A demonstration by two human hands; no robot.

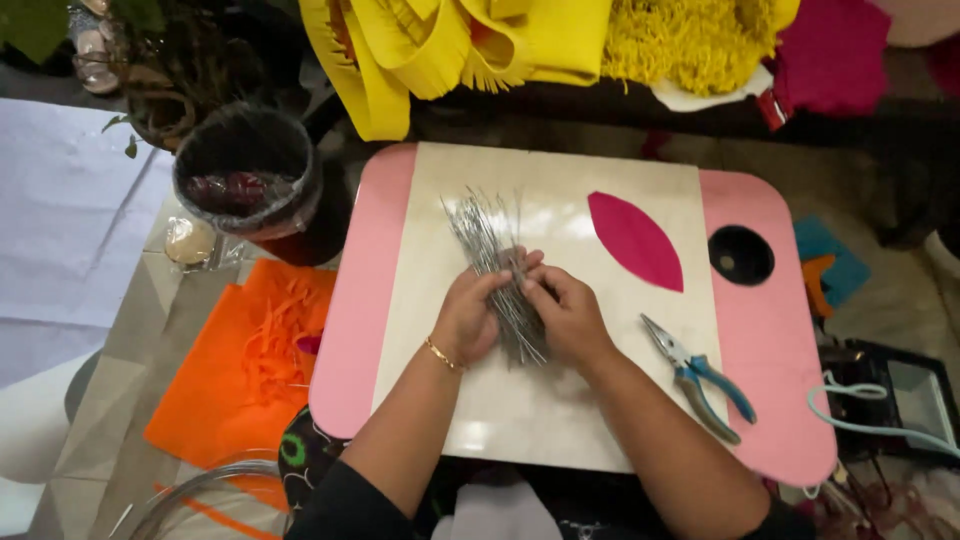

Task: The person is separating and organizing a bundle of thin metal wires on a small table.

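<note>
Both hands, left hand (468, 318) and right hand (567, 315), have their grip clamped on a bundle of wire pieces (497, 268) over the bench (560, 420); pliers (697, 376) lie just beside

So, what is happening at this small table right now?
A person sits at a pink-edged lap table and handles a bundle of thin metal wires with both hands. The left hand and right hand grip the bundle together. Blue-handled pliers and a magenta leaf-shaped felt piece lie untouched to the right.
</note>
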